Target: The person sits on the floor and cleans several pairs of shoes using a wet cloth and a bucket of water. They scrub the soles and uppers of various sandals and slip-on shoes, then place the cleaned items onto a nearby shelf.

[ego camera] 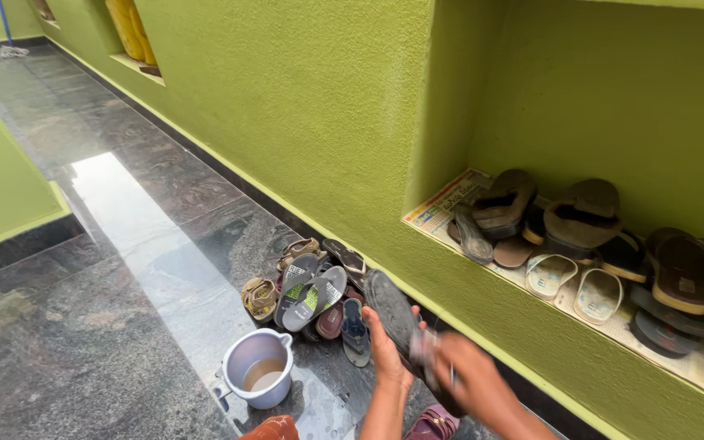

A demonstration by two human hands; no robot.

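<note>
A dark sandal (391,314), long axis toward 11 o'clock, is gripped underneath by the left hand (386,352); the blurred right hand (473,381) is closed on a small object (425,352) against it.

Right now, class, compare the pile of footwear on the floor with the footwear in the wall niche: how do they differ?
The floor pile lies on dark polished stone beside a pale bucket; the niche footwear rests on printed paper, raised above the floor. The floor pile is smaller and mostly thin flip-flops; the niche holds more, some stacked and bulkier. Both are loosely heaped sandals and slippers.
</note>
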